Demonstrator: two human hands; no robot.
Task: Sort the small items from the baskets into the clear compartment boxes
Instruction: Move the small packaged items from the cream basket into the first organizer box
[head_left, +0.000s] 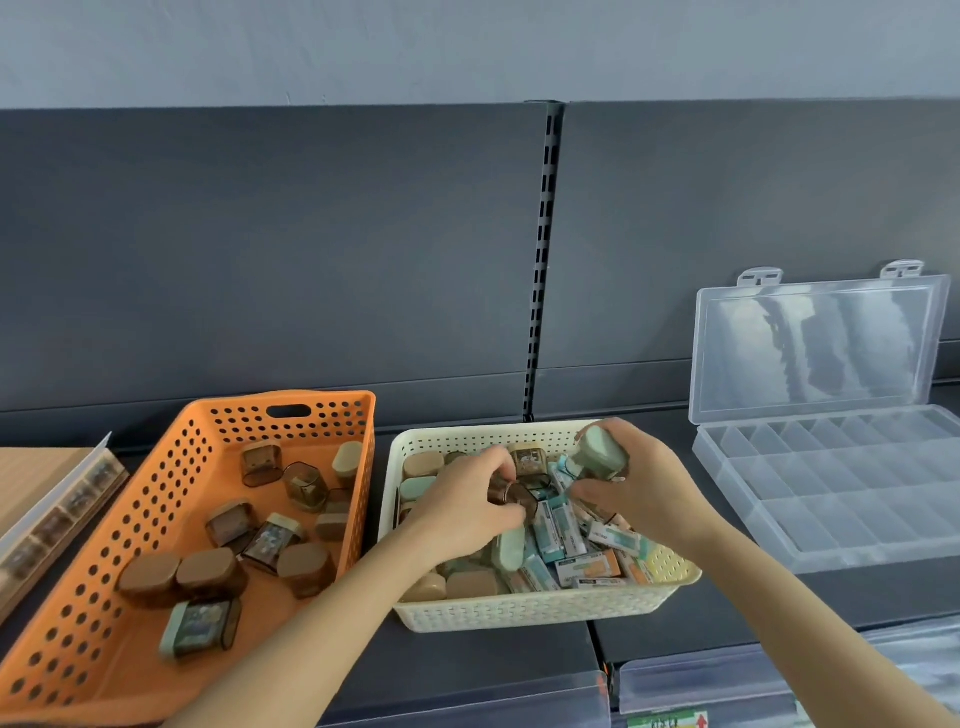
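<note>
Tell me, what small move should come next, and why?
Probably carry the green item rightward to the clear box: the right grip holds it lifted above the cream basket, and the box stands open beside the basket.

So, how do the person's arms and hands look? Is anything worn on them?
Both are bare. The left hand and the right hand have no gloves, and no ring, watch or bracelet shows. The left forearm and the right forearm are uncovered down to the picture's lower edge; no sleeve comes into view.
</note>
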